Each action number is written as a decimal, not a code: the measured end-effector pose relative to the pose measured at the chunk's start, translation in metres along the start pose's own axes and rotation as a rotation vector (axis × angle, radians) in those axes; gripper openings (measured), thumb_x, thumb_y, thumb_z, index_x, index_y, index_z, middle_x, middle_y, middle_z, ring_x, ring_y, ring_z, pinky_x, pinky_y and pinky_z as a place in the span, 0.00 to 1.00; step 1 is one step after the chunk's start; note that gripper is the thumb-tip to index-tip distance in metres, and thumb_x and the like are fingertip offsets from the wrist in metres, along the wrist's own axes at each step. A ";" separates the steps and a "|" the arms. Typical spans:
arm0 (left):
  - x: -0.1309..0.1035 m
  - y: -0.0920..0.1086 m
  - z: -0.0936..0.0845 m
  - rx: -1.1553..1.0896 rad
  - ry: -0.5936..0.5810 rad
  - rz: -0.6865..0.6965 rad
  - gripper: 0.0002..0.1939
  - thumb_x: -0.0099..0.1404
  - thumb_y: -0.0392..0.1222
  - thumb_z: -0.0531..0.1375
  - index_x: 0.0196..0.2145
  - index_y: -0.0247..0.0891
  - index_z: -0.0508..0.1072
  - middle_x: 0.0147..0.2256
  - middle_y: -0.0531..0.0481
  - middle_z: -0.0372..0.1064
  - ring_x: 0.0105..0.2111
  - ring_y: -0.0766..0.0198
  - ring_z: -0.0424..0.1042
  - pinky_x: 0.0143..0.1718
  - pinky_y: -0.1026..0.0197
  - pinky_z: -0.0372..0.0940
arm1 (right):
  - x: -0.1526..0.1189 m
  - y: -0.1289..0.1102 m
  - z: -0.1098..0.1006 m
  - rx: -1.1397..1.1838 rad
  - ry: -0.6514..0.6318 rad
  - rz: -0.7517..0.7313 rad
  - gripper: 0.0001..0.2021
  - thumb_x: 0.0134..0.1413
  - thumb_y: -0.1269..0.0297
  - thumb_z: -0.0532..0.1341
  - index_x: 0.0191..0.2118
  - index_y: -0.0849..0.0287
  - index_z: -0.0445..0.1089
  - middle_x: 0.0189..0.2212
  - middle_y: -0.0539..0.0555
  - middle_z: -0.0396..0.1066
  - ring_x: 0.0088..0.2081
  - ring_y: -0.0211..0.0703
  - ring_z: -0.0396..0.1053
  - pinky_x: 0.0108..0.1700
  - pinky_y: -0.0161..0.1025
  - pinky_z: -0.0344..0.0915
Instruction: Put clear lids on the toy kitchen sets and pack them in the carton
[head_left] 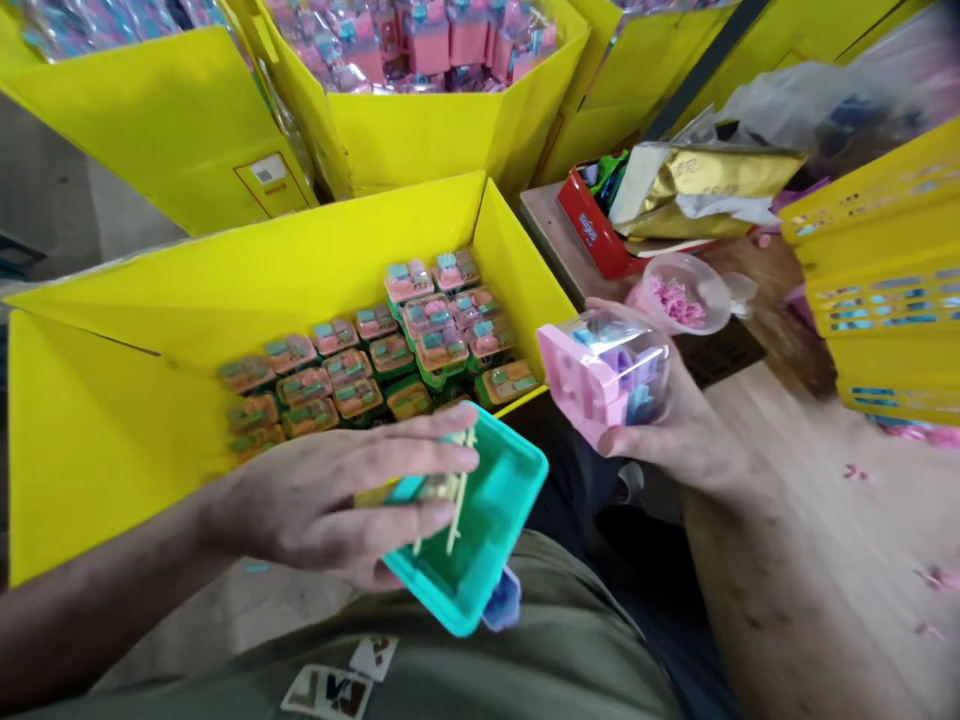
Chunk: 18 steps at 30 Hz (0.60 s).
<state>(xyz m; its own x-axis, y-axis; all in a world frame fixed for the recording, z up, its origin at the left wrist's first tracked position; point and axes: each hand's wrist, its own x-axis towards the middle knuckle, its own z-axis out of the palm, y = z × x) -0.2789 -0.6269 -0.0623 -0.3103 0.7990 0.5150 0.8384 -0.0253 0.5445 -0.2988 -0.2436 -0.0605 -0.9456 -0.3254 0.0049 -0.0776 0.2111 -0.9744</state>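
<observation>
Holding teal tray (504,490) in left hand (330,490), pink-based clear box (581,385) in right hand (686,430), near each other. Facing yellow carton (330,245) of packed boxes (349,368), with wooden counter (795,500) at right.

One head-worn camera looks forward and down, near both hands (330,490) (679,435).

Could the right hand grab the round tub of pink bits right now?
Probably not without letting go first: the right hand looks close to the tub, but it is full, holding a pink and clear box.
</observation>
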 end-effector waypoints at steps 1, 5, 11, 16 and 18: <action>0.004 0.004 0.012 -0.107 -0.024 0.014 0.34 0.74 0.42 0.75 0.72 0.39 0.69 0.69 0.30 0.74 0.78 0.37 0.64 0.76 0.43 0.71 | -0.010 0.000 0.007 0.033 -0.003 0.042 0.57 0.43 0.32 0.85 0.76 0.40 0.64 0.77 0.57 0.64 0.77 0.69 0.64 0.81 0.62 0.62; 0.013 0.006 0.044 -0.415 -0.109 -0.022 0.40 0.70 0.34 0.75 0.74 0.49 0.69 0.82 0.32 0.53 0.80 0.34 0.61 0.75 0.44 0.71 | -0.050 0.001 0.029 -0.017 -0.053 0.188 0.65 0.40 0.18 0.78 0.79 0.41 0.58 0.77 0.61 0.63 0.77 0.74 0.64 0.79 0.65 0.64; 0.014 0.007 0.062 -0.698 -0.150 -0.154 0.52 0.64 0.46 0.78 0.80 0.52 0.62 0.83 0.35 0.51 0.81 0.27 0.56 0.77 0.30 0.65 | -0.094 -0.005 0.042 0.023 -0.086 0.332 0.75 0.33 0.12 0.74 0.83 0.40 0.49 0.72 0.62 0.69 0.72 0.76 0.69 0.74 0.67 0.70; 0.016 0.035 0.105 -1.036 0.184 -0.373 0.54 0.64 0.61 0.77 0.80 0.52 0.59 0.82 0.38 0.52 0.82 0.29 0.54 0.78 0.28 0.62 | -0.123 -0.014 0.045 0.042 0.025 0.320 0.76 0.31 0.09 0.72 0.82 0.36 0.45 0.69 0.61 0.73 0.69 0.78 0.73 0.71 0.70 0.73; 0.018 0.041 0.121 -1.116 0.218 -0.424 0.59 0.58 0.63 0.81 0.79 0.54 0.61 0.82 0.40 0.51 0.82 0.27 0.52 0.78 0.29 0.62 | -0.135 -0.015 0.045 0.045 0.072 0.276 0.74 0.33 0.08 0.71 0.81 0.34 0.45 0.68 0.61 0.73 0.68 0.79 0.74 0.69 0.73 0.73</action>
<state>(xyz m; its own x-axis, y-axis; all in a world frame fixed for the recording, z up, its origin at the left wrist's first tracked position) -0.1957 -0.5412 -0.1109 -0.6255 0.7543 0.1994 -0.1623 -0.3758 0.9124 -0.1562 -0.2445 -0.0570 -0.9492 -0.1949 -0.2471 0.1978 0.2412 -0.9501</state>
